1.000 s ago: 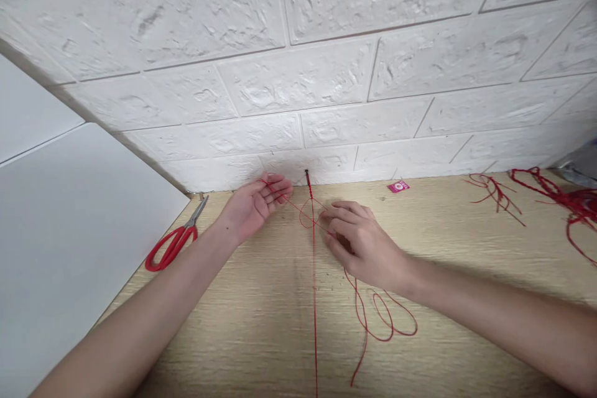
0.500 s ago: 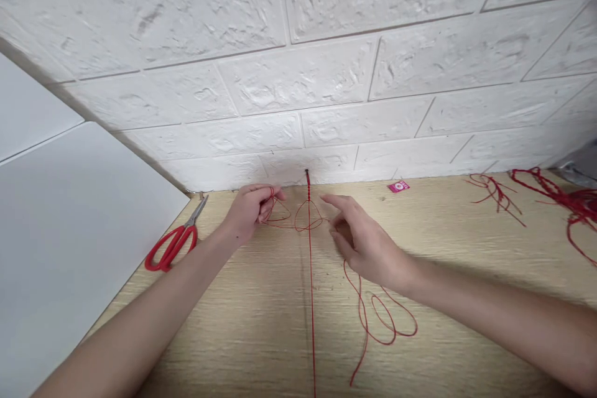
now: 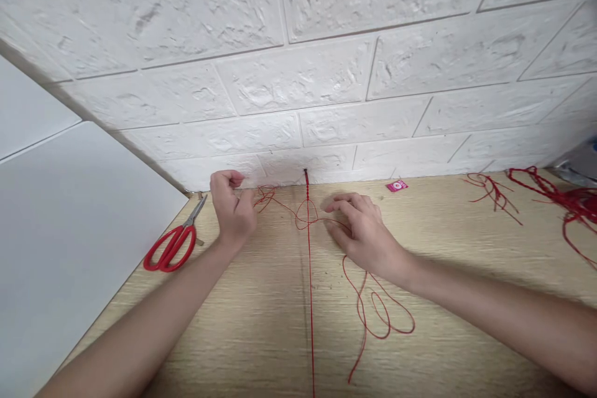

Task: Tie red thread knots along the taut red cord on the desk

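A twisted red cord [image 3: 307, 189] hangs from a dark fixing point at the foot of the wall. Below it, one taut red strand [image 3: 311, 298] runs toward me, crossed by a loose loop of thin thread [image 3: 297, 219]. My left hand [image 3: 233, 208] is left of the loop, its fingers curled but apart from the thumb. Beside that thumb lies a small tangle of red thread [image 3: 265, 196]. My right hand [image 3: 361, 227] rests right of the loop with thumb and forefinger apart; thread passes between them. Its underside is hidden.
Red-handled scissors [image 3: 170, 247] lie at the left near a white panel [image 3: 93, 224]. Loose thread coils [image 3: 387, 317] spread below my right hand. A pink packet [image 3: 397, 186], thread scraps [image 3: 497, 193] and a red cord bundle [image 3: 576, 205] lie along the textured white wall [image 3: 326, 74].
My left hand has moved left and turned, and the thread tangle it held now lies beside it. The fingers of my right hand have parted around the thread, and the loop is slightly smaller.
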{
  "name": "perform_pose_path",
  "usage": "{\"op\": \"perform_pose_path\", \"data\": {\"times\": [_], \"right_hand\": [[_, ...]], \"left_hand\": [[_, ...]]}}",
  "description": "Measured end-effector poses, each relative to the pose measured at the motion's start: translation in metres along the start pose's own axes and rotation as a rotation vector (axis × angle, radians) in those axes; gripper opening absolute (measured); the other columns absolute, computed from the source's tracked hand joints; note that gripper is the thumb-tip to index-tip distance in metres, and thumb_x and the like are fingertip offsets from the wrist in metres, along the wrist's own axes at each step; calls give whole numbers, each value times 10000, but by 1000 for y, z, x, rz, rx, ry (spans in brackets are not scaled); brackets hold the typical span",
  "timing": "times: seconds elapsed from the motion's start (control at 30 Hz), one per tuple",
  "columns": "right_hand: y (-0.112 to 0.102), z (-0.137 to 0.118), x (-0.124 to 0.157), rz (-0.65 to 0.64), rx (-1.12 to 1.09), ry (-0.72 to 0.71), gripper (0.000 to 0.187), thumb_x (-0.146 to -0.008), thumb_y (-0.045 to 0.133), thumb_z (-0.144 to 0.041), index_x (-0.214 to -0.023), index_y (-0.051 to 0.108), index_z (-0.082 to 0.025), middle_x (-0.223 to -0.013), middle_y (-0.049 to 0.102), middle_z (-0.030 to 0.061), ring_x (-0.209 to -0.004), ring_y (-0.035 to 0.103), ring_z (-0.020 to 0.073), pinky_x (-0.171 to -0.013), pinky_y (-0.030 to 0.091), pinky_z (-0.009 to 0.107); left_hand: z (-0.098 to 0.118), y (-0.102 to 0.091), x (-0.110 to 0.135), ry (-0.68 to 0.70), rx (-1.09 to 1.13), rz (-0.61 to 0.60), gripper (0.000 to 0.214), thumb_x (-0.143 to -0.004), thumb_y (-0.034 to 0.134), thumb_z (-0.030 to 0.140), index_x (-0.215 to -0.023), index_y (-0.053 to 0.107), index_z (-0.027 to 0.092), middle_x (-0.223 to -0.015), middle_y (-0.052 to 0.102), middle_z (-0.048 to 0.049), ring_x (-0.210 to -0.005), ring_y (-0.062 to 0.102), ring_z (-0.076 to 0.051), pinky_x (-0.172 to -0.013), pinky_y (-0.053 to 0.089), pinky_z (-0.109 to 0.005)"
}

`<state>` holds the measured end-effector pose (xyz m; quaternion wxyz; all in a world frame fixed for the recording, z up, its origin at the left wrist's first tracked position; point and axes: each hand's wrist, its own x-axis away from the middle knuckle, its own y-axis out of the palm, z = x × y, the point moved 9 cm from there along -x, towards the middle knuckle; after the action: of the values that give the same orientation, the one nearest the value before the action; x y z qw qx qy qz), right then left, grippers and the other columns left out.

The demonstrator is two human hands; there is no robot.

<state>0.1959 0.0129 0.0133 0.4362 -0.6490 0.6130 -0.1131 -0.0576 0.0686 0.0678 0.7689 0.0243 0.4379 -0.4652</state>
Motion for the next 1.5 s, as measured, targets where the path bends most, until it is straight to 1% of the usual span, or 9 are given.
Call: {"op": "perform_pose_path", "data": {"times": [0.1,0.23,0.33,0.7,0.87,1.07,1.2,1.33,1.5], "right_hand": [[4,4,0,-19,52,25,88,-909,589,-265,-974,637,-228,-1226,580,115,-1193,490,315,-971,393,530],[7,7,1,-42,72,38,68,-908,568,-209,-882,629,-225,-1219,583,118,-1265,448,327,-973,372,551],[3,8,0,-10,15,45,83,-910,553,-185,-877,622,-219,-1223,587,117,-1216,480,321,-977,365,562],[10,-18,-1,-280,-939,52,81,-1030,436,-294,-962,439,-248,-983,640,32,-1019,617,180,-918,454,361],[6,-7,0,-198,-662,98,118,-1018,446,-296,-917,448,-234,-755,510,-29,-684,477,139,-649,385,284],[-7,12,-2,-9,-412,219,96,-980,468,-268,-894,461,-225,-727,506,-29,-652,468,145,-623,365,293],[-9,7,-4,21,-300,135,48,-951,510,-253,-968,540,-219,-896,610,34,-818,561,191,-758,440,340],[-6,3,-3,56,-19,28,322,-894,606,-240,-1214,567,-247,-1255,590,108,-1191,501,294,-981,393,469],[7,9,-3,-31,132,66,125,-919,603,-304,-1030,625,-251,-1325,565,113,-1270,458,320,-994,370,516]], "left_hand": [[19,7,8,176,-10,-80,401,-689,602,144,-1075,512,203,-1062,527,-80,-994,525,-242,-890,449,-391],[54,55,43,464,9,-664,437,-710,549,77,-1130,573,193,-1005,614,-87,-977,561,-257,-905,450,-415],[60,69,57,499,-16,-856,561,-728,539,61,-1274,551,184,-1002,640,-83,-984,562,-264,-926,435,-437],[44,78,56,292,69,-949,506,-873,548,129,-1364,506,245,-869,592,-17,-841,575,-174,-795,480,-328],[46,73,53,352,29,-890,538,-759,549,87,-1286,525,193,-767,558,21,-720,552,-155,-774,438,-333],[40,69,46,376,-101,-793,480,-665,530,81,-1133,593,166,-604,451,73,-569,479,-138,-777,384,-368],[49,68,47,442,-147,-782,400,-677,567,102,-1065,630,176,-777,589,-10,-786,574,-204,-811,380,-386],[59,72,55,532,-160,-799,194,-869,583,229,-1043,664,200,-908,634,-53,-900,579,-224,-841,378,-397],[62,76,64,589,-106,-816,187,-975,513,260,-925,680,191,-834,629,-39,-826,559,-184,-811,395,-366]]}}
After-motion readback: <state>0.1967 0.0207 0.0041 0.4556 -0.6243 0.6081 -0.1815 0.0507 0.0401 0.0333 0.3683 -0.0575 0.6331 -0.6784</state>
